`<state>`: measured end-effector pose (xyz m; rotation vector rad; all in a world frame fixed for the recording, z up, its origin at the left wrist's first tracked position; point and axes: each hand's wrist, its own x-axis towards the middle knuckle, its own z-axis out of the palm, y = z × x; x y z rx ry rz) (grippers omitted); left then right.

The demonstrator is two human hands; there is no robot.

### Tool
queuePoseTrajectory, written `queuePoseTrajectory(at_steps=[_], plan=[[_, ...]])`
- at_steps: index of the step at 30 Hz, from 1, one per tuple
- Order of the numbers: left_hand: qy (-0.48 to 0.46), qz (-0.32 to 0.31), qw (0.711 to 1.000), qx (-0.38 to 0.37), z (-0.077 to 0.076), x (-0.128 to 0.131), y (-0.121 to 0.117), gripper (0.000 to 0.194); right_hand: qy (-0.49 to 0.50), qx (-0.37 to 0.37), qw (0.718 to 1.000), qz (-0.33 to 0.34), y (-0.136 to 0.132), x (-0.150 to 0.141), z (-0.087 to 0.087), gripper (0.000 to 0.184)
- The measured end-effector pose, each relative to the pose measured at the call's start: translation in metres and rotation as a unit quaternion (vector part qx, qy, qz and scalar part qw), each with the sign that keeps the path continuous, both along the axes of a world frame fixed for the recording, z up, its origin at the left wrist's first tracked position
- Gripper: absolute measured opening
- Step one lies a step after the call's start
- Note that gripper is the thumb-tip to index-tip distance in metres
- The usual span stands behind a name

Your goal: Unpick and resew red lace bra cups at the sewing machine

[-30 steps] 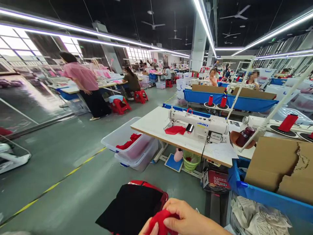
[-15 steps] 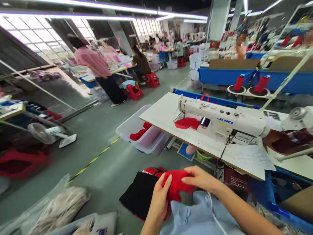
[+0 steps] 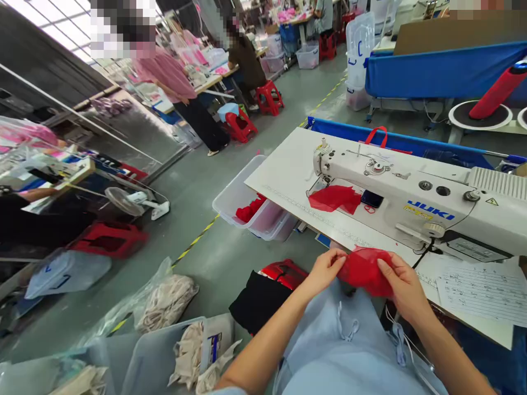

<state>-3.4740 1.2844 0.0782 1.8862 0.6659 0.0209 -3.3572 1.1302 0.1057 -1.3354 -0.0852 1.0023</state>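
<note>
A: Hands, quick?
B: From my end, I see both on one red mesh cloth (image 3: 365,272). Left hand (image 3: 327,270) pinches the left edge, thumb against fingers; right hand (image 3: 405,282) pinches the right edge, thumb on top.
A: Cloth's where, then?
B: Between the hands, touching both, bunched, in front of the light-blue garment (image 3: 349,354). In my view it overlaps the near edge of the sewing table (image 3: 284,164); I can't tell if it touches.
A: Nearby?
B: I get a white JUKI sewing machine (image 3: 391,178) on that table, a second red mesh piece (image 3: 333,198) by its needle end, dark smartphone (image 3: 371,198) just beside that, handwritten sheet (image 3: 486,291) right of the right hand.
A: Left side?
B: Black cloth (image 3: 259,302), beyond the left forearm. Farther off, clear plastic bin (image 3: 226,192) holding red fabric (image 3: 249,211).
</note>
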Motion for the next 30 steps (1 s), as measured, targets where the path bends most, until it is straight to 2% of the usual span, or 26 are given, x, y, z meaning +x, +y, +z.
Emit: queuePoseTrajectory(at_steps=[1, 4, 8, 11, 15, 17, 22, 27, 30], plan=[[0.023, -0.033, 0.997, 0.068, -0.007, 0.013, 0.015, 0.02, 0.006, -0.009, 0.999, -0.035, -0.003, 0.009, -0.001, 0.051], [0.047, -0.059, 0.986, 0.149, -0.03, 0.053, 0.066, 0.029, 0.026, -0.027, 0.992, -0.116, -0.007, 0.031, -0.005, 0.054], [0.045, -0.104, 0.972, 0.205, -0.061, 0.102, 0.127, 0.035, 0.06, -0.042, 0.987, -0.145, -0.004, 0.045, -0.007, 0.052], [0.035, -0.129, 0.964, 0.229, -0.078, 0.122, 0.155, 0.027, 0.09, -0.062, 0.982, -0.151, 0.001, 0.048, 0.0, 0.053], [0.021, -0.146, 0.959, 0.242, -0.092, 0.126, 0.172, 0.015, 0.084, -0.072, 0.979, -0.169, 0.007, 0.052, 0.013, 0.051], [0.014, -0.15, 0.959, 0.241, -0.096, 0.123, 0.176, 0.018, 0.068, -0.064, 0.978, -0.187, 0.007, 0.053, 0.019, 0.046], [-0.007, -0.152, 0.963, 0.223, -0.098, 0.116, 0.182, 0.025, 0.034, -0.077, 0.966, -0.246, 0.004, 0.048, 0.029, 0.041], [-0.004, -0.153, 0.968, 0.197, -0.103, 0.112, 0.187, 0.023, 0.064, -0.097, 0.943, -0.313, 0.0, 0.046, 0.04, 0.049], [-0.018, -0.153, 0.969, 0.195, -0.098, 0.111, 0.185, 0.021, 0.076, -0.086, 0.935, -0.337, -0.003, 0.042, 0.044, 0.048]])
